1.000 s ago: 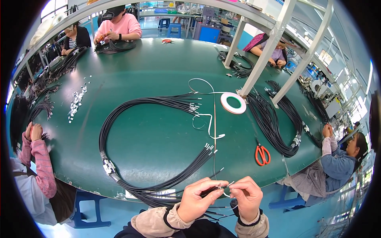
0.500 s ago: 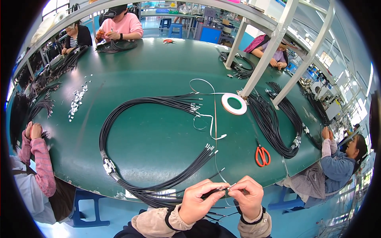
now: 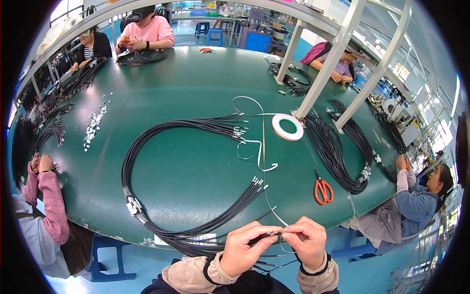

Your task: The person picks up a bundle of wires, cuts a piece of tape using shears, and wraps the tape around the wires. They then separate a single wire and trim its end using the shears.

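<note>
My left hand (image 3: 245, 247) grips a black cable (image 3: 262, 238) near its metal-tipped end, just off the near edge of the green table (image 3: 186, 161). My right hand (image 3: 306, 240) pinches a thin white tape strip (image 3: 272, 209) against that cable end. The strip runs up across the table toward a white tape roll (image 3: 287, 127). A big looped bundle of black cables (image 3: 147, 147) with metal terminals lies in front of me, its lower ends reaching toward my hands.
Orange-handled scissors (image 3: 323, 190) lie at the right near the edge. Another black cable bundle (image 3: 338, 152) lies by the white frame posts (image 3: 325, 63). Small white parts (image 3: 94, 125) are scattered at the left. Several other people work around the table.
My hands have closed together at the cable end, and the white strip has been drawn tighter toward them. The bundle on the table has not moved.
</note>
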